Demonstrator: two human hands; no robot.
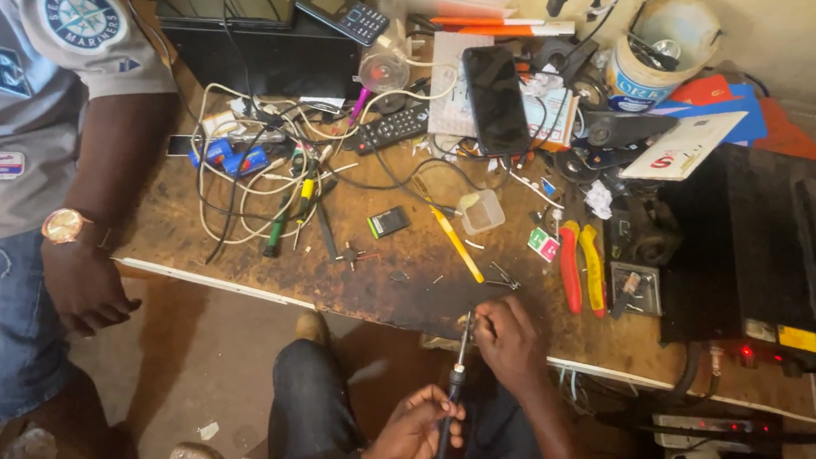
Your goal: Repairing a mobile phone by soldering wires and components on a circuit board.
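We cannot see what the tip of the screwdriver (457, 381) meets: the right hand (508, 344) covers it, and any small part pinched there is hidden behind the fingers. Our lap and the lower end of the tool's dark handle blend into shadow, and our left wrist is cut off by the bottom edge. The tangle of white cables (256, 162) at ten o'clock of the workbench (345, 273) buries whatever lies beneath it, and the black box (780, 252) at three o'clock runs out of the picture.

Our left hand (415, 435) sits low at six o'clock, palm turned up, its fingers curled around the screwdriver's handle with the thumb pressed along it. The screwdriver stands nearly upright just off the near edge of the bench, shaft pointing to twelve o'clock. Our right hand comes in from four o'clock, knuckles up, fingertips gathered tight around the top of the shaft in a pinch.

At nine o'clock another person stands beside the bench, a hand (88, 285) hanging loosely with fingers half curled, a watch (64, 226) on the wrist. Red and yellow pliers (582, 267) lie at two o'clock from our right hand, and a black phone (495, 99) rests farther back at twelve.
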